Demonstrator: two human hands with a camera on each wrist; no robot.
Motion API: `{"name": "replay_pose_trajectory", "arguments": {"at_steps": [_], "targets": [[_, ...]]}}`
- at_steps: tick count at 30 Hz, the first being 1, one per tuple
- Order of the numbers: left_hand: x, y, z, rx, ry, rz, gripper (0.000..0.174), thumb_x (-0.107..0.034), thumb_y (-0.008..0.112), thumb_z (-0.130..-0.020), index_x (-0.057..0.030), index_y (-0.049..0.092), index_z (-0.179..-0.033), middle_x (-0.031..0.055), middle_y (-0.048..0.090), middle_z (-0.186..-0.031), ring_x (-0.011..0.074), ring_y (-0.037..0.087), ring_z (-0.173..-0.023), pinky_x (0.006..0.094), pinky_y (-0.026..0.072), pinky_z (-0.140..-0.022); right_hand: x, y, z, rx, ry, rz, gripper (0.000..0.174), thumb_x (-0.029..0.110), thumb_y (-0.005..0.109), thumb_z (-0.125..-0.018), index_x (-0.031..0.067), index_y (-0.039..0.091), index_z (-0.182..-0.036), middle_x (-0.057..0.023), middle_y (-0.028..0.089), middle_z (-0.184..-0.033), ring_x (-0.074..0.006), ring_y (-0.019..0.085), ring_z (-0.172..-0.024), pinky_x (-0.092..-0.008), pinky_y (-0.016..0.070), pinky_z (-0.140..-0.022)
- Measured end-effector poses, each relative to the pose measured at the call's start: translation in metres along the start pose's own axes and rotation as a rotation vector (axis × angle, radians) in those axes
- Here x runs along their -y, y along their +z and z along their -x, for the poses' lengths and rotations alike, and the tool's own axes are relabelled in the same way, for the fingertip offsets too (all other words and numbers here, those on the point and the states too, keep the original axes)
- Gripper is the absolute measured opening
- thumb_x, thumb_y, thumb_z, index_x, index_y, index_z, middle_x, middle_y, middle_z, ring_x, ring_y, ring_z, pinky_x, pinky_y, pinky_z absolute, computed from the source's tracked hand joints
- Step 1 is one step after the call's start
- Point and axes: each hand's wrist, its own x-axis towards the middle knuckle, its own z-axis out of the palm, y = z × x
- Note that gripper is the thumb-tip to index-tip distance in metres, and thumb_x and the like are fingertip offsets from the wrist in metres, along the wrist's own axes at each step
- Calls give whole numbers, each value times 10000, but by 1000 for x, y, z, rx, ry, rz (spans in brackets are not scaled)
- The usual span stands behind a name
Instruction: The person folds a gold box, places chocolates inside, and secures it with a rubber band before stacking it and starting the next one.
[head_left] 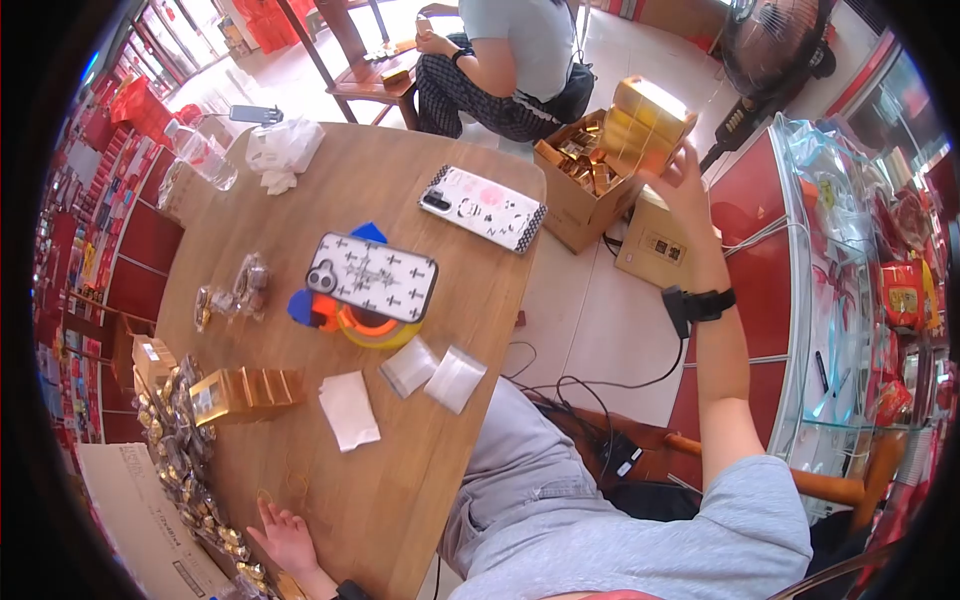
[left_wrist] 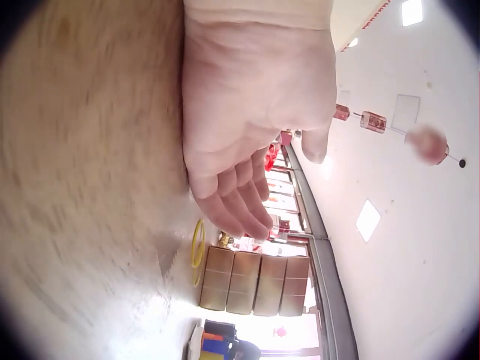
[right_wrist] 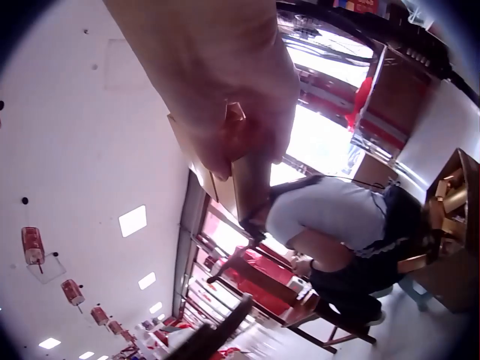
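The right hand (head_left: 682,190) is raised over an open carton (head_left: 575,205) and grips a bundle of gold boxes (head_left: 645,125). In the right wrist view the fingers of the right hand (right_wrist: 240,112) curl over the gold boxes (right_wrist: 251,184). On the table's near left part lies the left hand (head_left: 287,540), palm turned up and fingers loosely bent, holding nothing. Beyond the left hand (left_wrist: 251,127), in the left wrist view, are a yellow rubber band (left_wrist: 198,244) and a row of gold boxes (left_wrist: 244,281), which the head view shows farther up the table (head_left: 245,395).
Two phones (head_left: 482,208) (head_left: 375,275), a tape roll (head_left: 385,335), clear packets (head_left: 457,380), a paper (head_left: 350,410) and wrapped sweets (head_left: 190,460) lie on the table (head_left: 400,490). A seated person (head_left: 500,60) is beyond it. A fan (head_left: 775,45) and glass case (head_left: 830,330) stand right.
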Motion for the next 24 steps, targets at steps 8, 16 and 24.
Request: {"name": "replay_pose_trajectory", "arguments": {"at_steps": [8,16,24], "targets": [[-6,-24,-5,254,-46,97,599,-471,320,-964,-92,238,-1421,163,407,-1371,274,489,-1148,404,408,-944,-166,20,-41,-43,105,-152,775,98,707,-781,37,205,-1367,-122,517,-1152,-184,539,-1045,-288,447,-866],[-6,0,-8,-133,-37,-81,520,-276,332,-914,-63,331,-1388,76,506,-1206,151,437,-818,267,384,-707,-365,29,-108,-99,408,273,857,320,773,-705,20,291,-1347,-178,528,-1180,-233,544,-1045,-312,452,-849],[3,20,-19,-199,-52,6,528,-305,325,-921,-73,315,-1395,88,487,-1233,170,439,-875,295,378,-749,-407,46,-127,-153,493,649,745,416,749,-703,-30,432,-1208,-198,579,-1113,-275,581,-1010,-335,462,-850]]}}
